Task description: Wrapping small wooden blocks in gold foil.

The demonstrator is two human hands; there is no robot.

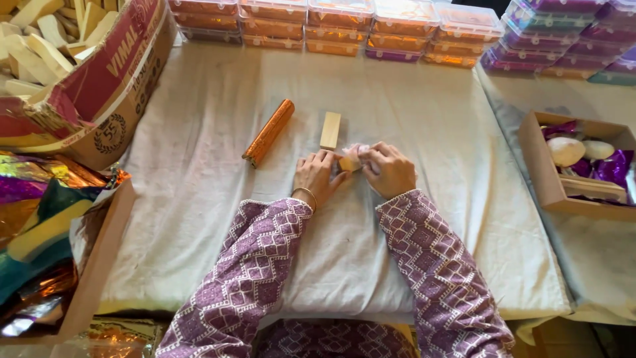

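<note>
My left hand (318, 174) and my right hand (387, 169) meet at the middle of a cloth-covered table (199, 199), both closed around one small pale wooden block (349, 162) partly wrapped in pinkish foil. Only its end shows between my fingers. Just beyond my hands lies a bare wooden block (330, 130), and to its left a long block wrapped in orange foil (268, 132), set at a slant. Neither is touched. A thin bangle sits on my left wrist.
A torn cardboard box (99, 86) of bare wooden blocks stands at the back left. Shiny foil sheets (40, 219) fill a box at the left. Stacked clear plastic boxes (344, 26) line the far edge. An open carton (563, 199) with purple foil and pale lumps sits at right.
</note>
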